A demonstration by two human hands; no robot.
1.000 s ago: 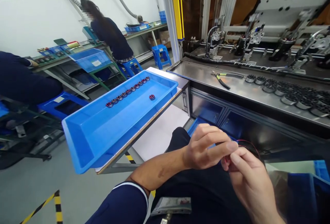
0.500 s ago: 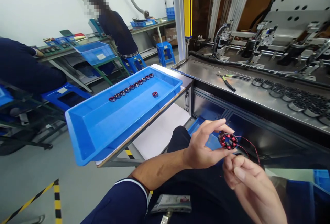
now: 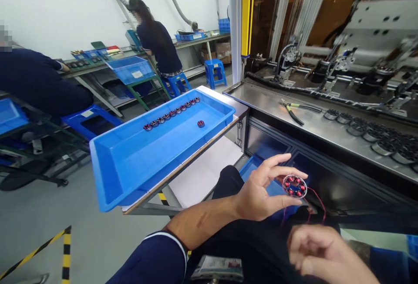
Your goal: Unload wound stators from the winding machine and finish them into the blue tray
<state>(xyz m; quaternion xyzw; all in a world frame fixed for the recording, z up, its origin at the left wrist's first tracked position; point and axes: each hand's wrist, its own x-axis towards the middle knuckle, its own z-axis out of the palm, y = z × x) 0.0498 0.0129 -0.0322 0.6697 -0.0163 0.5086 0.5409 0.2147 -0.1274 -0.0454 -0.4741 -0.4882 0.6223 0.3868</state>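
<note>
My left hand (image 3: pixel 261 188) holds a ring-shaped motor stator (image 3: pixel 287 193) by its rim, between the thumb and fingers. Red wire coils sit around the inside of the ring, its open face turned toward me. Thin red lead wires (image 3: pixel 324 207) loop out on its right and hang down. Below and apart from the stator is my right hand (image 3: pixel 318 249), blurred, with its fingers curled closed. Whatever those fingers may hold is hidden. On the left, a blue tray (image 3: pixel 130 168) holds a row of several similar stators (image 3: pixel 172 113) and a single stator (image 3: pixel 200 123) apart from them.
On the metal machine ledge (image 3: pixel 261 97) at right lie green-handled pliers (image 3: pixel 294 114) and several dark stator cores (image 3: pixel 357 126). Machine fixtures (image 3: pixel 346 64) stand behind. Two people (image 3: pixel 160 44) sit at a far bench. A blue bin (image 3: pixel 250 166) is below the ledge.
My right hand has drawn down and away from the stator. The stator, still in my left hand, has tilted and shifted slightly right. The view has shifted a little.
</note>
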